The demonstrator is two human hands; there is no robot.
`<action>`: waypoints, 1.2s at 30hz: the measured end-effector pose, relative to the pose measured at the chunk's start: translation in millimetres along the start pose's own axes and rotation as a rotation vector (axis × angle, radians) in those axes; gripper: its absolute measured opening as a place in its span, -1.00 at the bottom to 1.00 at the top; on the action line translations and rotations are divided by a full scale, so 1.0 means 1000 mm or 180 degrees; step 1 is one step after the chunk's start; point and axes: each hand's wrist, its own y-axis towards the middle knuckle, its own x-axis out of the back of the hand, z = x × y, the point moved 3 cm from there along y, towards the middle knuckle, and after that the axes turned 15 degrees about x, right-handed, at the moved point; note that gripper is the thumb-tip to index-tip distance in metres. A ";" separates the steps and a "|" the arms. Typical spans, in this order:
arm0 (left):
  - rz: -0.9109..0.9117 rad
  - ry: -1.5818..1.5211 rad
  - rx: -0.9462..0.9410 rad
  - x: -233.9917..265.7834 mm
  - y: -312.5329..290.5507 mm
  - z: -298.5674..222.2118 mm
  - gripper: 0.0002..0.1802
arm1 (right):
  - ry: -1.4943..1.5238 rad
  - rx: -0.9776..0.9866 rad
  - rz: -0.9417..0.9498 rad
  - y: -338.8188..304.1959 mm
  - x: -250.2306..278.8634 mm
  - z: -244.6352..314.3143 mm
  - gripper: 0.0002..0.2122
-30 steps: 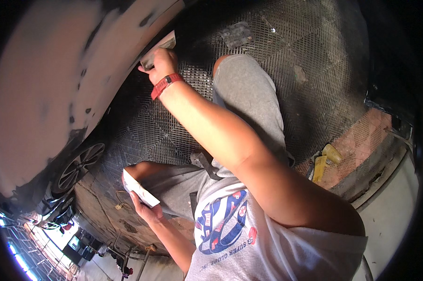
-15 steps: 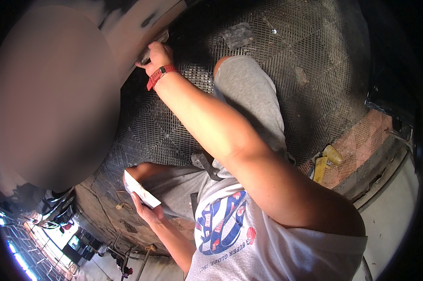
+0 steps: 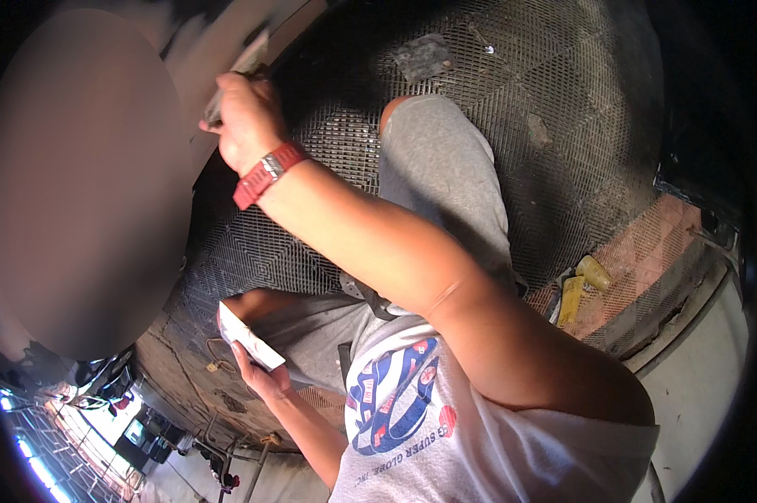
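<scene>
In my right hand [image 3: 248,117], below a red wristwatch, is a flat, thin greyish piece [image 3: 251,57] whose kind I cannot make out. My fingers are closed round it, beside a large light brown panel [image 3: 201,59] with dark and pale patches. Whether the piece touches the panel I cannot tell. My left hand [image 3: 265,377] grips a flat white board [image 3: 251,337] by its lower end, thumb along its side, near my bent left knee. A large blurred oval hides much of the panel.
Dark grid matting [image 3: 554,126] covers the floor, with a flat grey scrap [image 3: 423,57] lying on it. At the right, a yellow container [image 3: 571,300] and a yellowish cup-like thing [image 3: 595,273] lie near a raised ledge. A motorbike [image 3: 102,379] stands at the lower left.
My right hand has moved left and nearer to me along the panel, with the flat piece turned more into view. My left hand and the white board have barely shifted.
</scene>
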 end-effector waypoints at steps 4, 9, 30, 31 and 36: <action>-0.0092 -0.0064 -0.0032 -0.003 0.000 0.001 -0.42 | -0.0334 0.0033 -0.0635 0.038 0.061 -0.009 -0.69; -0.0011 -0.0018 -0.0070 -0.005 -0.002 0.001 -0.42 | 0.0113 -0.0358 -0.0305 0.087 0.093 -0.005 -0.61; -0.0120 0.0043 -0.0092 -0.008 -0.005 0.002 -0.35 | 0.0127 -0.0092 -0.0323 0.057 0.025 0.025 -0.56; -0.0108 0.0044 -0.0095 -0.009 -0.005 0.002 -0.35 | 0.0052 -0.0082 -0.0311 0.048 0.016 0.031 -0.57; -0.0102 0.0110 -0.0106 -0.001 0.001 0.001 -0.37 | -0.0264 0.0123 -0.0125 0.028 -0.006 0.038 -0.58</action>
